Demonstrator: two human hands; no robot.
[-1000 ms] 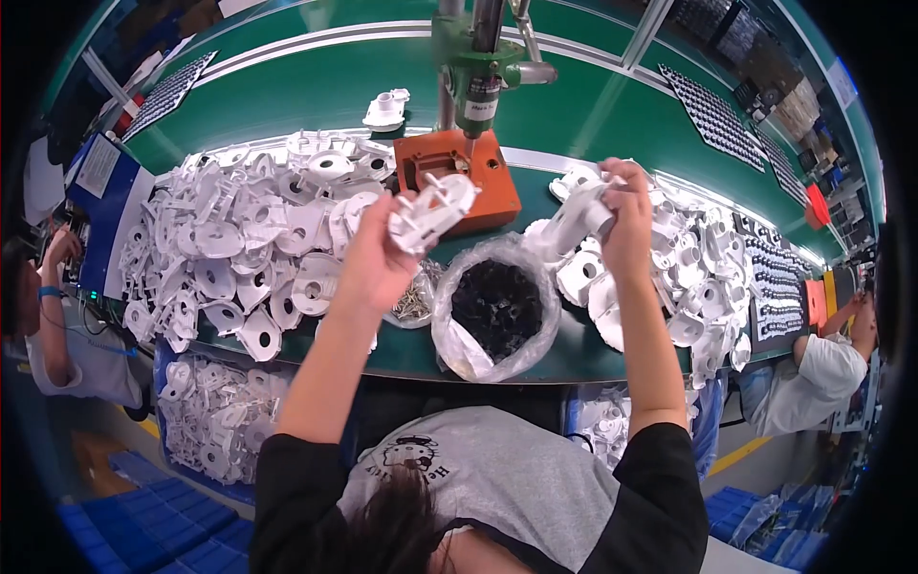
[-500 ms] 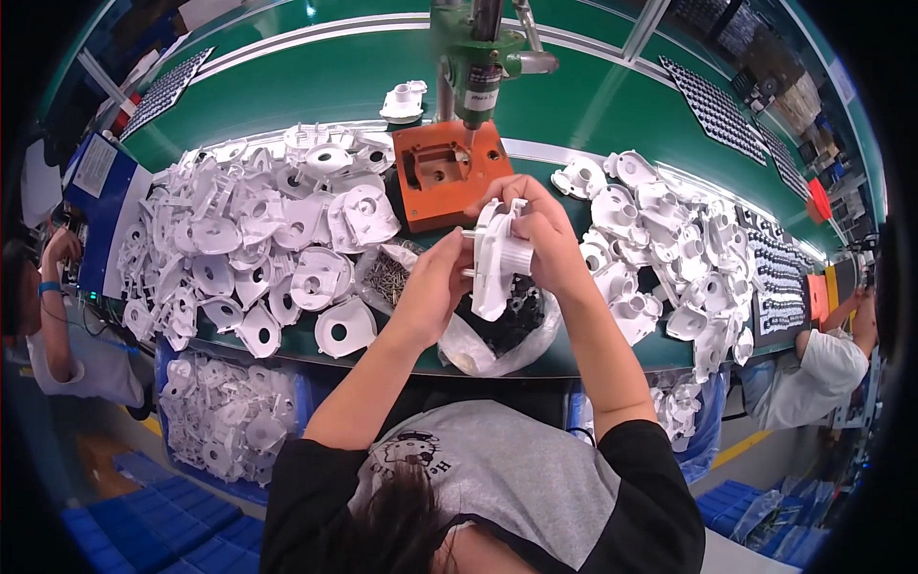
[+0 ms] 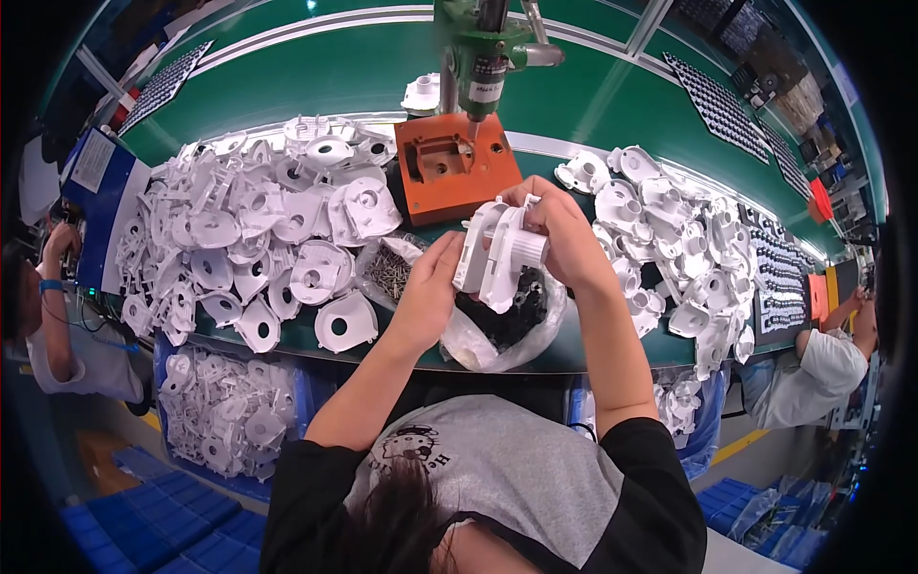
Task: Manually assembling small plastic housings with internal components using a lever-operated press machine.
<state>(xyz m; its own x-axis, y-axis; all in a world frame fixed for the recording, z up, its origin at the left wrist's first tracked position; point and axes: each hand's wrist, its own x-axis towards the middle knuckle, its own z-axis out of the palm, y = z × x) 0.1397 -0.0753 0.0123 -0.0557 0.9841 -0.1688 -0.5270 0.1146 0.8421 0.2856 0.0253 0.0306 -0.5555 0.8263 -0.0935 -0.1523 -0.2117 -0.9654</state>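
In front of my chest is a white plastic housing, tilted, with a ribbed round stub on its right side and a flat flange on its left. It looks like two layers set face to face. My right hand grips it from the upper right, fingers curled over its top. At its left edge, my left hand has thumb and fingers closed on the flange; the fingertips are partly hidden. Below the housing lies a clear plastic bag of small black parts. Beside my left hand is a bag of metal screws.
An orange fixture block stands ahead, under a green press head. White plates pile up at left, stubbed housings at right. Blue bins of white parts sit below the table edge. Co-workers' arms show at both sides.
The housing has turned so its ribbed stub and second layer show more, and its lower end has swung slightly right. Both hands have shifted with it, the left one a little lower.
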